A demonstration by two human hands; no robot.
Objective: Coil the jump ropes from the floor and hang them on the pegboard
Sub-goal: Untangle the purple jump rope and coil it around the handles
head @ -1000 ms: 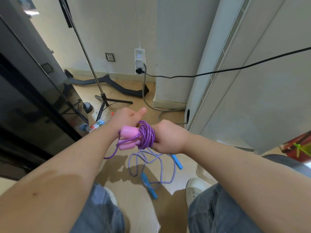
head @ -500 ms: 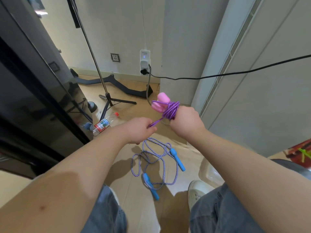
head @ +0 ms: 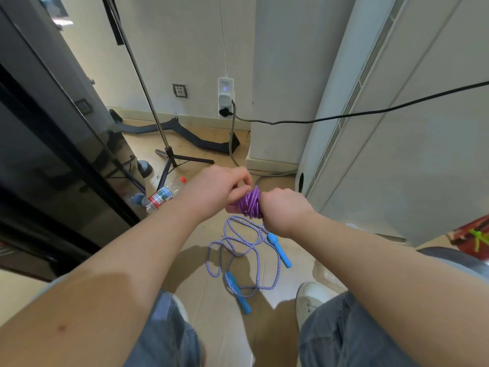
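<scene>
Striped rope (head: 244, 256): lay loose on the floor, below the purple coil (head: 251, 203).
Right hand (head: 284, 211): grip clamped on the coil, which ran upright.
Left hand (head: 217, 190): fingertips pinched together at the coil's near-left side, touching.
Pegboard: not seen.

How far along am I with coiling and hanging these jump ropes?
Nothing is hung yet, and no pegboard is in view. Mostly done: the purple rope is wound into a tight bundle. In hand: the right hand grips that bundle while the left hand works at its other end. Left: the blue-handled rope lies loose on the floor, uncoiled, then hanging both.
</scene>
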